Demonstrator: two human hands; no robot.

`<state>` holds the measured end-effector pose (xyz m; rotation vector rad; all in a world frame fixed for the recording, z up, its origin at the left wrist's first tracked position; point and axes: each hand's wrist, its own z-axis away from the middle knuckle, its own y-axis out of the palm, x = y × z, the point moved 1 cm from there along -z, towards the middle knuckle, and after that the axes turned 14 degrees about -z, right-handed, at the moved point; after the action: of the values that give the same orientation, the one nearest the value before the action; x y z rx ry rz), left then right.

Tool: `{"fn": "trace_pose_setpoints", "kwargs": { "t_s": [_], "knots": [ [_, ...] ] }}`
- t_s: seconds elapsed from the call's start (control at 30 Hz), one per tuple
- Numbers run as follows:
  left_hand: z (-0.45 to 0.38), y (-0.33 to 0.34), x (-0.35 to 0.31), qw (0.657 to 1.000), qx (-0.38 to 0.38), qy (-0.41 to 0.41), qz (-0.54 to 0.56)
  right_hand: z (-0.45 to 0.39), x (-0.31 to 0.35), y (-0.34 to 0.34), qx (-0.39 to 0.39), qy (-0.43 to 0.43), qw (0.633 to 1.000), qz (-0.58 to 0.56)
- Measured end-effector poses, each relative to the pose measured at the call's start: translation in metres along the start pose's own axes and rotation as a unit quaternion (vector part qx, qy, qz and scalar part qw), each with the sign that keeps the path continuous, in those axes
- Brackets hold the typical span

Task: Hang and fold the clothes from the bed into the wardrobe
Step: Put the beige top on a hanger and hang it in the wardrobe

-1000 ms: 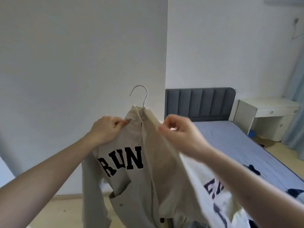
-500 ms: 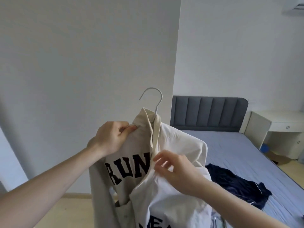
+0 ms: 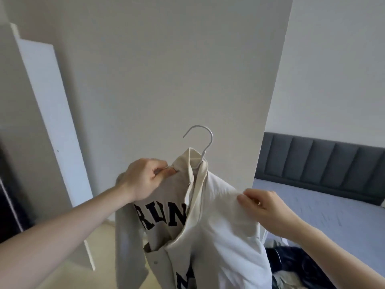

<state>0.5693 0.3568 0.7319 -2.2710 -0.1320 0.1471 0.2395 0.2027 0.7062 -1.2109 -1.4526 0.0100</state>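
Note:
A cream jacket [image 3: 218,222] with black "RUN" lettering hangs on a white hanger [image 3: 205,142], whose hook sticks up above the collar. My left hand [image 3: 143,180] grips the jacket's left shoulder, apparently with the hanger arm inside. My right hand [image 3: 264,207] pinches the cloth of the right shoulder. The bed [image 3: 325,209] with a blue sheet lies behind at the right, and a dark navy garment [image 3: 291,259] lies on it beside other clothes. The white wardrobe door [image 3: 52,113] stands open at the left.
A wide white panel [image 3: 177,69] fills the middle right behind the jacket. The bed's dark grey padded headboard [image 3: 325,161] runs along the right wall. The wardrobe's dark inside [image 3: 8,197] shows at the far left edge. Pale wooden floor lies below.
The view has swung left, bringing the wardrobe door into sight. My right hand moved from the jacket's front opening out to its right shoulder. My left hand keeps its grip.

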Motion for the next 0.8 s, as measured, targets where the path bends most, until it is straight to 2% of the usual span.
{"fn": "trace_pose_setpoints", "kwargs": {
  "t_s": [0.13,0.3,0.5,0.8],
  "knots": [
    [0.021,-0.009,0.024,0.998,0.016,-0.056,-0.018,-0.027,0.007,0.034,0.058,-0.034,0.994,-0.091],
    [0.049,-0.036,0.071,0.988,0.074,-0.120,-0.058,-0.059,0.028,0.086,0.136,-0.015,0.963,-0.231],
    [0.094,-0.077,0.128,0.966,0.126,-0.185,-0.131,-0.095,0.067,0.166,0.174,-0.018,0.944,-0.280],
    [0.167,-0.143,0.253,0.951,0.125,-0.247,-0.139,-0.144,0.147,0.320,0.201,-0.004,0.910,-0.362]
  ]
}}
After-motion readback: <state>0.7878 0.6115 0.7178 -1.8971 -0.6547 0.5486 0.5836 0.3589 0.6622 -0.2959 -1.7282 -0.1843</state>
